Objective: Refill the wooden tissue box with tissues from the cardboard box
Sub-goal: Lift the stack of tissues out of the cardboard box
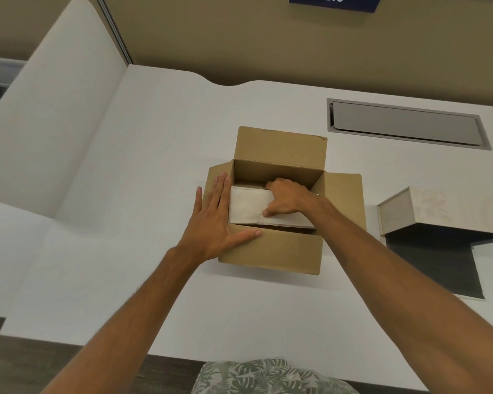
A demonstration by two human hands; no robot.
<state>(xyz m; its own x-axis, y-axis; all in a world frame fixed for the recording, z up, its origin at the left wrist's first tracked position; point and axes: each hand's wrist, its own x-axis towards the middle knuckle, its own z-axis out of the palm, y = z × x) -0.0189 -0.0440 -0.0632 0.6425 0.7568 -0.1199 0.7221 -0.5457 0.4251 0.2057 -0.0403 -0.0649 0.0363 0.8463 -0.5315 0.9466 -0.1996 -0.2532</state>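
An open cardboard box (273, 250) sits mid-table with its flaps spread. Inside it lies a white stack of tissues (246, 206). My right hand (286, 199) reaches into the box and grips the stack, fingers over its far edge and thumb on its near side. My left hand (214, 223) lies flat with fingers spread on the box's left flap and front corner. To the right stands the pale wooden tissue box (439, 209), its top piece propped above a dark base (433, 265).
A white table (125, 251) carries everything; its front edge is close to my body. A grey recessed cable hatch (407, 125) lies at the back right. A white divider panel (54, 123) rises along the left side.
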